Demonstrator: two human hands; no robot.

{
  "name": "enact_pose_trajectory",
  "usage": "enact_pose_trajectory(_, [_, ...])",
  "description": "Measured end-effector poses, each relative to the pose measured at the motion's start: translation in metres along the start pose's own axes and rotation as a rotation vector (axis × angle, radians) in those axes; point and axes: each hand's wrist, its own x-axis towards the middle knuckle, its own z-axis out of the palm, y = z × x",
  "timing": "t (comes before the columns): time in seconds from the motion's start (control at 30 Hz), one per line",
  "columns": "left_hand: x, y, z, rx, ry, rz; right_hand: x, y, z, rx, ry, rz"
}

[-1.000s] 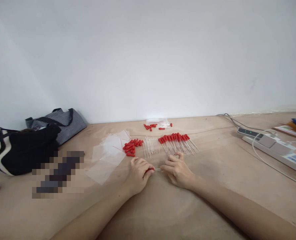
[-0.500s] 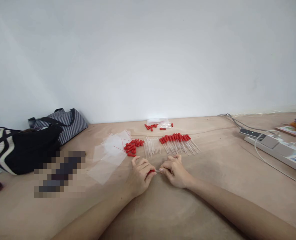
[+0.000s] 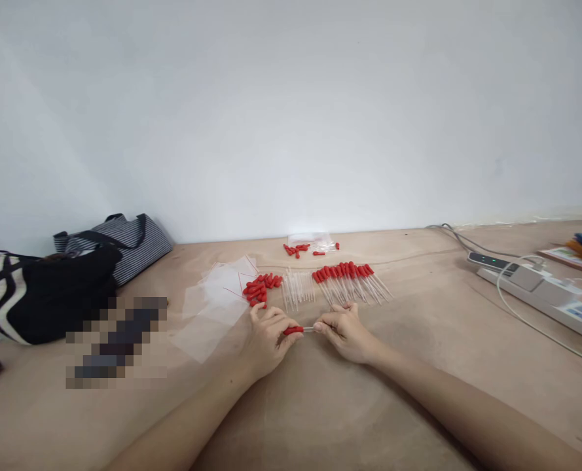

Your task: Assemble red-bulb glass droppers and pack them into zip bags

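Note:
Near the middle of the table, my left hand (image 3: 271,337) pinches a red rubber bulb (image 3: 293,330) between thumb and fingers. A thin clear tube (image 3: 309,329) runs from the bulb's right end into the fingertips of my right hand (image 3: 344,331), which are closed on it. Behind my left hand lies a pile of loose red bulbs (image 3: 257,290). Bare clear tubes (image 3: 296,288) lie to the right of that pile. Further right, several tubes with red bulbs on them (image 3: 349,271) are fanned in a row.
Clear plastic bags (image 3: 219,294) lie left of the bulbs. More red bulbs (image 3: 296,250) and a small bag (image 3: 315,239) are near the wall. Dark and striped bags (image 3: 138,245) stand at the left. A power strip (image 3: 546,294) with cables is at the right.
The red bulb shows more between my left fingers, which have shifted slightly up and left. My right hand has barely moved and still grips the tube.

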Motion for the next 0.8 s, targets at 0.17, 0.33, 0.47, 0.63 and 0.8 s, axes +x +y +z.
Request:
enact_pose_trajectory(0.17, [-0.002,0.003,0.000,-0.009,0.020,0.006,-0.004,0.003,-0.002,-0.080,0.089,-0.075])
enact_pose_trajectory(0.33, [-0.003,0.006,0.004,-0.019,0.002,0.049,-0.006,0.000,0.004,-0.124,0.115,-0.057])
enact_pose_trajectory(0.47, [-0.003,0.004,0.003,-0.007,-0.009,0.058,-0.004,0.000,0.002,-0.119,0.062,-0.076])
enact_pose_trajectory(0.63, [-0.002,-0.001,0.002,0.023,0.023,-0.006,-0.005,0.003,-0.010,-0.213,0.058,-0.187])
enact_pose_trajectory(0.8, [0.002,-0.014,0.002,0.103,0.103,-0.076,0.000,0.007,-0.009,-0.262,0.114,-0.107])
